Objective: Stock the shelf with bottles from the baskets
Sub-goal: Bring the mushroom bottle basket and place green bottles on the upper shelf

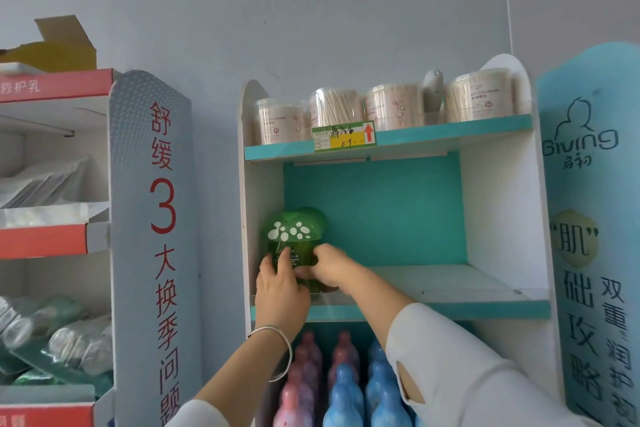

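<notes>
Head view: the green bottle (pixel 294 230) stands upright at the front left corner of the middle shelf (pixel 450 282), close to the left side wall, its long axis vertical and its white-dotted cap on top. A second green cap (pixel 317 218) seems to show just behind it, though how that one stands is hidden.

Both hands are on the bottle's lower body, below the cap. The left hand (pixel 280 288) comes up from below on the left, fingers fairly straight and laid against the bottle's front left face. The right hand (pixel 330 267) reaches across from the right, fingers curled round the right side, thumb low at the front. Neither is plainly nearer; the bottle sits between them.

The bare shelf board lies to the right, so later bottles would likely fill that way. No basket is in view.
</notes>
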The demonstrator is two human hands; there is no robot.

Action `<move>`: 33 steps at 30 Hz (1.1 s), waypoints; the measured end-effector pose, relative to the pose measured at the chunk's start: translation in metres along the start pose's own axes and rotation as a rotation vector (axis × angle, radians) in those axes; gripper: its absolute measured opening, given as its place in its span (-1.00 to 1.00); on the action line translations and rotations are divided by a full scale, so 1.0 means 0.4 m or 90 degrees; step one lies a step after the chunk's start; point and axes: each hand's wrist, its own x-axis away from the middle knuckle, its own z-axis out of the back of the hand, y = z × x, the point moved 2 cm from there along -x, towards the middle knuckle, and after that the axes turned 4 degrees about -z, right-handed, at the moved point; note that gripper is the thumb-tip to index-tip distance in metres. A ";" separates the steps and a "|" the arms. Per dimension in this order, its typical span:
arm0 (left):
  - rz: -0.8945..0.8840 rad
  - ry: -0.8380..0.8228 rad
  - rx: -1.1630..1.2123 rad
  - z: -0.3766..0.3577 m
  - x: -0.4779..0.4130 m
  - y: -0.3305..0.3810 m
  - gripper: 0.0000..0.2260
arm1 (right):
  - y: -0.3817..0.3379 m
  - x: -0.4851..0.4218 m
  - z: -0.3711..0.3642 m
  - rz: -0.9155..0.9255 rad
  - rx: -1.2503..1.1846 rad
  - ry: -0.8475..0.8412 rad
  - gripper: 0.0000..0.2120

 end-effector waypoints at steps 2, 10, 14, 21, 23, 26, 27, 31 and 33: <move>-0.009 0.005 0.005 0.002 0.006 0.001 -0.45 | 0.001 0.007 0.005 -0.004 0.030 0.003 -0.53; -0.106 0.021 0.022 0.001 0.072 0.072 -0.56 | 0.036 0.115 0.068 0.057 0.058 0.153 -0.66; -0.169 0.001 0.072 -0.036 0.126 0.141 -0.65 | 0.091 0.244 0.129 0.120 0.123 0.261 -0.78; -0.226 -0.126 0.222 -0.229 0.349 0.359 -0.74 | 0.366 0.542 0.213 0.047 0.149 0.371 -0.75; -0.258 -0.186 0.253 -0.305 0.442 0.427 -0.73 | 0.475 0.647 0.238 -0.036 0.159 0.385 -0.74; -0.300 -0.292 0.258 -0.403 0.579 0.525 -0.74 | 0.632 0.808 0.280 -0.153 0.177 0.354 -0.71; -0.310 -0.338 0.251 -0.431 0.626 0.555 -0.75 | 0.677 0.867 0.294 -0.186 0.186 0.335 -0.72; -0.430 -0.501 0.252 -0.521 0.821 0.666 -0.76 | 0.835 1.093 0.343 -0.316 0.199 0.217 -0.85; -0.514 -0.567 0.218 -0.549 0.910 0.707 -0.77 | 0.896 1.189 0.359 -0.388 0.204 0.147 -0.85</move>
